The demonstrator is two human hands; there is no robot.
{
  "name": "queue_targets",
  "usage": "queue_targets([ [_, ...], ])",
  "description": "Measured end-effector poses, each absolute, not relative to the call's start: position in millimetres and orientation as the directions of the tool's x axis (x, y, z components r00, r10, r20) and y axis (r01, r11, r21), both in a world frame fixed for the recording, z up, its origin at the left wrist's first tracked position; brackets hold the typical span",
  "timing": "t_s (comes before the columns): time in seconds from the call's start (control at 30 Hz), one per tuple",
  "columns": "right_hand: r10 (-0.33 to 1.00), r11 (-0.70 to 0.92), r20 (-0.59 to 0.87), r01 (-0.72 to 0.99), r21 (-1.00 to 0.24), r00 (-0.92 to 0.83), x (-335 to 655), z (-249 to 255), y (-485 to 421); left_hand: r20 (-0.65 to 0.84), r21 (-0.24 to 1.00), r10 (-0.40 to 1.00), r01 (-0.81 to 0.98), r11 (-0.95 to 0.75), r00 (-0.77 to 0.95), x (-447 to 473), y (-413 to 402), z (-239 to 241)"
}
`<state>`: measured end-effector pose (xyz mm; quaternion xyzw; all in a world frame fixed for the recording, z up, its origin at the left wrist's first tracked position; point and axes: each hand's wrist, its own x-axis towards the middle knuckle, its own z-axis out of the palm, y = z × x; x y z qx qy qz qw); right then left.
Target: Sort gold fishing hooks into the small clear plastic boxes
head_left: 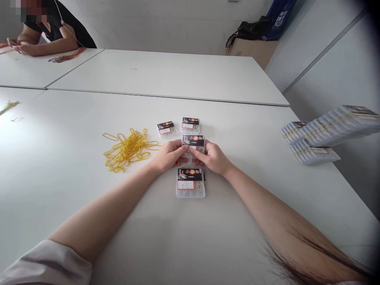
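A small clear plastic box [194, 140] with a black printed label is held between both my hands. My left hand [174, 153] grips its left side and my right hand [212, 157] its right, both thumbs on the front and other fingers underneath. Closer to me lies another such box [190, 183], with a red-edged white sticker and small hook-like pieces showing inside; it seems to rest on one more. Beyond my hands sit two similar boxes, a tilted one [167, 129] and a straighter one [190, 125]. Left of my left hand is a loose heap of yellow rubber bands [127, 150].
Stacked rows of similar boxes [323, 128] stand at the right. A white table [133, 225] lies under my arms, with another table [178, 75] beyond it. At the far left sits a person [56, 39]. A cardboard box [252, 49] with bags stands behind the tables.
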<state>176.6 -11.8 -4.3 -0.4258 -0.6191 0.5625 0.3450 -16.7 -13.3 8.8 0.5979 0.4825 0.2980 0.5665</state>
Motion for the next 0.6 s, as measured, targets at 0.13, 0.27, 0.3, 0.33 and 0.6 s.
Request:
queue_targets([
  [0.13, 0.915, 0.016, -0.045, 0.148, -0.989, -0.401, 176.5, -4.6, -11.7, -0.188, 0.965, 0.913, 0.239, 0.104, 0.362, -17.3, -14.5, 8.0],
  [0.27, 0.916, 0.028, -0.038, 0.157, -0.987, -0.400, 176.6, -6.4, -11.4, -0.182, 0.966, 0.914, 0.241, 0.097, 0.363, -16.2, -14.4, 9.0],
  [0.3, 0.916, 0.031, -0.037, 0.160, -0.987, -0.401, 176.8, -6.8, -11.3, -0.181, 0.967, 0.914, 0.237, 0.097, 0.364, -16.0, -14.2, 9.3],
  [0.33, 0.915, 0.032, -0.036, 0.163, -0.986, -0.401, 177.0, -7.1, -11.2, -0.179, 0.968, 0.913, 0.233, 0.097, 0.366, -15.8, -14.1, 9.6],
  [0.6, 0.916, 0.051, -0.030, 0.192, -0.980, -0.400, 177.6, -8.2, -10.8, -0.187, 0.968, 0.916, 0.224, 0.111, 0.354, -16.2, -13.4, 9.4],
])
